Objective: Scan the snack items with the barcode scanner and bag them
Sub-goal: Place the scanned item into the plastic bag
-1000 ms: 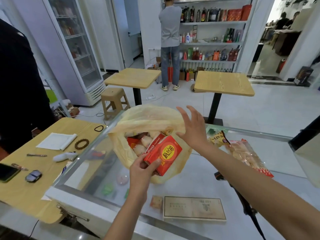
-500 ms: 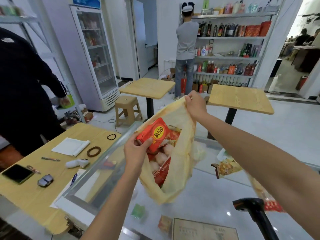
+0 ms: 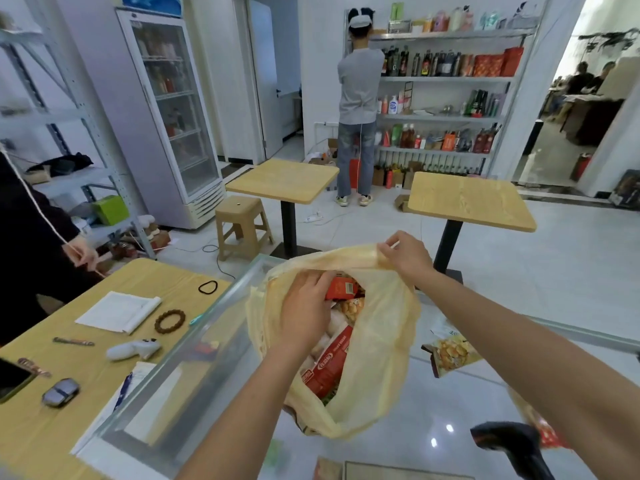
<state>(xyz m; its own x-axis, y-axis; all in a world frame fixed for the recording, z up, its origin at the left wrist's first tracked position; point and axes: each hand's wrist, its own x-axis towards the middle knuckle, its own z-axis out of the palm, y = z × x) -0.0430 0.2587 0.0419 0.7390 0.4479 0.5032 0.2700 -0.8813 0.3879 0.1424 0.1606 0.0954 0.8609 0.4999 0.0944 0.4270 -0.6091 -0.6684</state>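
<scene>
Left hand inside the bag, right hand holding its rim

On the wooden table [image 3: 52, 427] at the left lie a bead bracelet [image 3: 169, 320] and a white controller [image 3: 133, 349]. On the glass counter [image 3: 194, 386] stands the yellow plastic bag [image 3: 384, 358]. The left hand [image 3: 304, 315] reaches into its mouth, fingers curled over a red box [image 3: 341, 288] lying on top of the other snacks. The right hand [image 3: 405, 254] pinches the bag's far rim and lifts it. Further right a snack packet [image 3: 450, 353] lies flat on the counter, and the black barcode scanner [image 3: 509, 445] sits at the lower right, apart from both hands

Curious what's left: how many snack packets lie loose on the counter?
2: a yellow packet right of the bag; a reddish packet by the scanner, partly hidden. Others may be hidden.
</scene>
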